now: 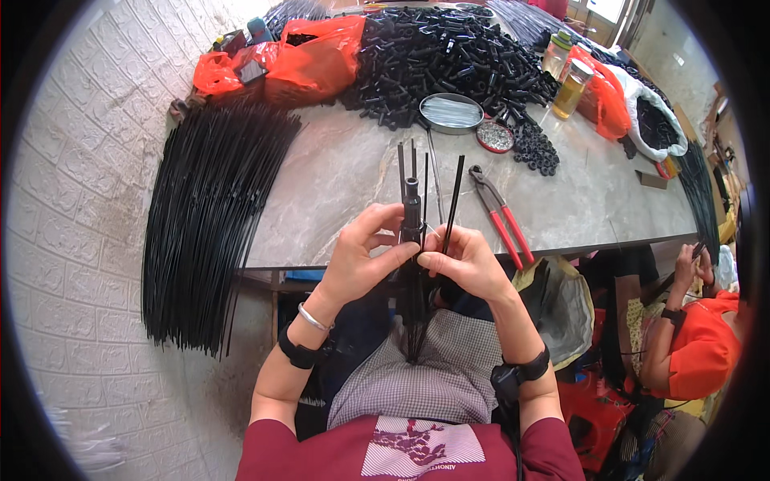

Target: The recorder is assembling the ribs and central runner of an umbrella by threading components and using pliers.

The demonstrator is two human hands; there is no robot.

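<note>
In front of my lap, near the table's front edge, both my hands work at a bundle of thin black rods [454, 192] around an upright black stepped plastic tube [412, 195]. My left hand [367, 250] has its thumb and fingers closed around the tube's lower part. The fingers of my right hand [469, 260] pinch beside it, with a rod standing up between them; fine wire seems to show at the fingertips. Below the hands the rods run down together to a narrow end over my checked apron [457, 345]. The fingers hide the join.
Red-handled pincers [504, 220] lie right of my hands. Beyond are an oval tin [453, 131] of thin pins, a round tin [495, 150] of small metal bits, black rings [536, 150] and a heap of black tubes [457, 60]. Many black rods [212, 216] overhang the left edge. Another person [706, 345] sits right.
</note>
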